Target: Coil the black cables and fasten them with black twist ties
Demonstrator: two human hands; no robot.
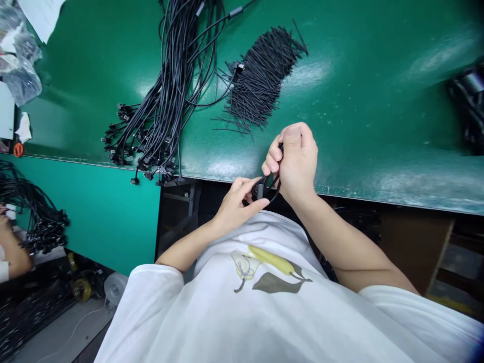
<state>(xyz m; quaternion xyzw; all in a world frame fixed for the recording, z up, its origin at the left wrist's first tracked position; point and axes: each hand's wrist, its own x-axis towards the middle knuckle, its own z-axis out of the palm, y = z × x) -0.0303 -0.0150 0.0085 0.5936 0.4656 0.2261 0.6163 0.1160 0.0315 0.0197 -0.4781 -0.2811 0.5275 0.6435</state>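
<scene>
A black cable (279,187) is looped between my two hands, just off the front edge of the green table. My left hand (238,204) is closed on the left part of the loop, thumb below and fingers above, beside a grey sleeve-like piece (260,190). Higher up, my right hand (297,161) is curled into a fist around the cable's other side, with its thumb on top. What lies inside that fist is mostly hidden. Beyond my hands is a pile of short thin black ties (260,75), with one cable plug (239,66) on its left edge.
A big bundle of black cables (174,70) with plugs lies on the green table (363,101), ends near the front edge. Blurred black items (469,106) are at the right. At left are plastic bags (20,70), another cable bundle (41,222) and another person's arm (15,252).
</scene>
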